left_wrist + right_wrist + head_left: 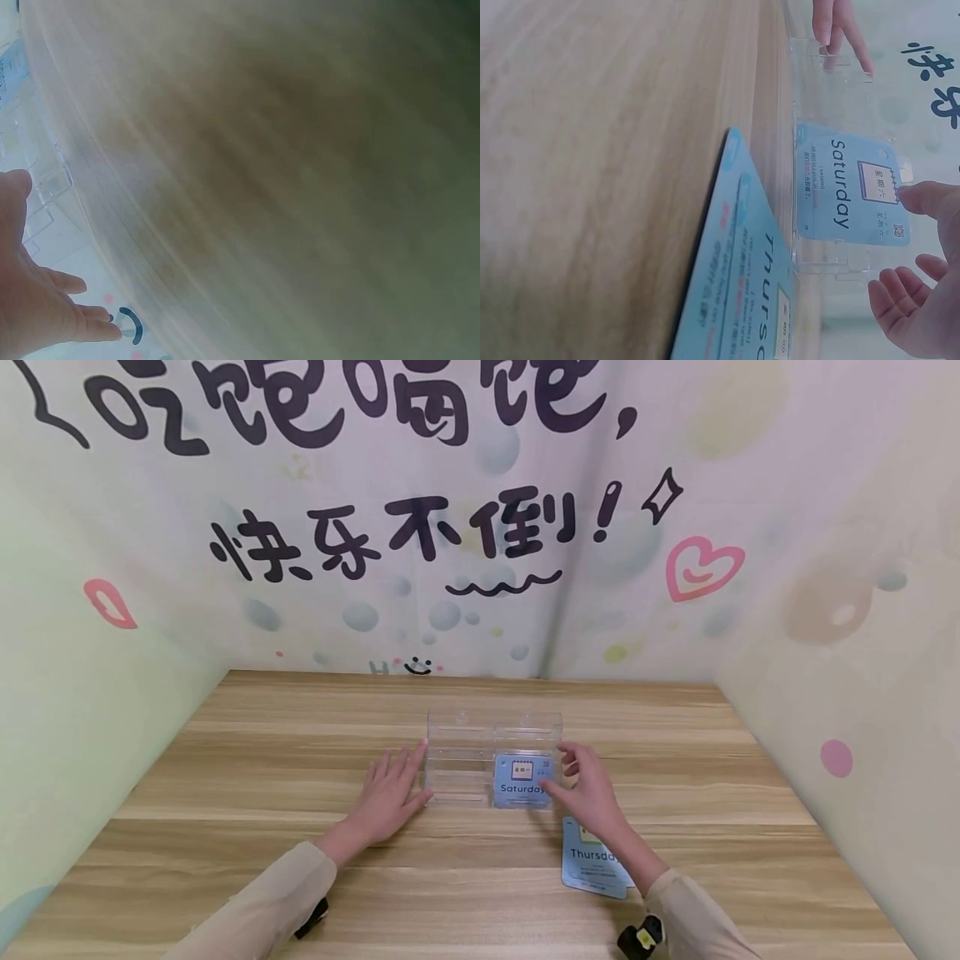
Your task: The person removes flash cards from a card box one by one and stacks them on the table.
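Note:
A clear plastic rack [459, 765] with two columns of slots stands on the wooden table. In its lower right slot sits a light blue Saturday card [517, 795], its printed face outward. My right hand [594, 797] is at the rack's right side; the thumb touches the card's face and the other fingers bend loosely off its edge, as the right wrist view shows. With fingers spread, my left hand [384, 803] rests against the rack's left edge. Under my right forearm lies a Thursday card [588, 870], partly covered by it, with another card edge beneath.
The wooden table [262, 743] reaches back to a printed cloth backdrop [337, 618] with dark lettering. Cloth walls close in both sides. Black straps [640, 937] sit at the wrists.

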`<act>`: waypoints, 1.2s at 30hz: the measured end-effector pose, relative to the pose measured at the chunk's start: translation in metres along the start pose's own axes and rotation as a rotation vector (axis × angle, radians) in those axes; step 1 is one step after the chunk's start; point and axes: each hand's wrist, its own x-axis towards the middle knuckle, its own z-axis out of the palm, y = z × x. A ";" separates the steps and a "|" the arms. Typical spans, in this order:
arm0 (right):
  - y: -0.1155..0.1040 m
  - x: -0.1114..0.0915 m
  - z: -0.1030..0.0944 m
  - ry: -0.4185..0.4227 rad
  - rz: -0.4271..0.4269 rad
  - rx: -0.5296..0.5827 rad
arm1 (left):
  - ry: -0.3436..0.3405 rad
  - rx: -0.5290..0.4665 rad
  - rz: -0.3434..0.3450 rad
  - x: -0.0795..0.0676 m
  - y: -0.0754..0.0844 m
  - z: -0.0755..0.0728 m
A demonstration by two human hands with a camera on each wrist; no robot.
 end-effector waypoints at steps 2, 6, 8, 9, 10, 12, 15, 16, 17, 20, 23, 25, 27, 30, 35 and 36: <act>0.000 0.001 0.000 -0.006 0.009 0.015 | 0.001 -0.001 0.001 0.000 0.000 0.000; 0.000 0.001 0.001 -0.012 0.032 0.047 | 0.000 -0.002 0.001 0.000 0.000 0.000; 0.000 0.002 0.001 -0.008 0.035 0.065 | -0.002 -0.001 0.000 0.000 0.000 0.000; 0.000 0.002 0.001 -0.004 0.035 0.074 | -0.003 -0.001 0.000 0.000 0.000 0.000; 0.000 0.002 0.001 0.000 0.036 0.081 | -0.004 -0.001 -0.001 0.000 0.000 0.000; -0.001 0.002 0.001 0.008 0.030 0.091 | -0.005 0.002 0.000 0.000 0.000 -0.001; -0.001 0.002 0.002 0.016 0.028 0.098 | -0.002 0.001 0.000 0.000 0.001 -0.001; -0.001 0.002 0.002 0.017 0.025 0.096 | -0.002 0.001 0.000 0.000 0.001 -0.001; -0.001 0.002 0.003 0.020 0.024 0.094 | -0.001 0.001 0.001 0.000 0.001 -0.001; -0.001 0.002 0.004 0.029 0.025 0.088 | 0.001 -0.001 0.000 0.000 0.001 0.000; -0.002 0.003 0.005 0.039 0.030 0.079 | -0.003 0.002 -0.002 0.000 0.001 -0.001; -0.002 0.003 0.006 0.047 0.027 0.076 | -0.005 0.003 -0.003 0.000 0.001 -0.001; -0.002 0.003 0.006 0.058 0.020 0.077 | -0.006 -0.002 -0.005 0.000 0.001 -0.002; -0.002 0.004 0.007 0.077 0.015 0.094 | -0.006 -0.008 -0.005 0.000 0.001 -0.002; -0.001 0.006 0.008 0.097 0.028 0.129 | -0.001 0.001 0.001 -0.001 0.001 -0.002; -0.001 0.006 0.008 0.097 0.031 0.135 | 0.000 0.000 0.003 -0.001 0.001 -0.002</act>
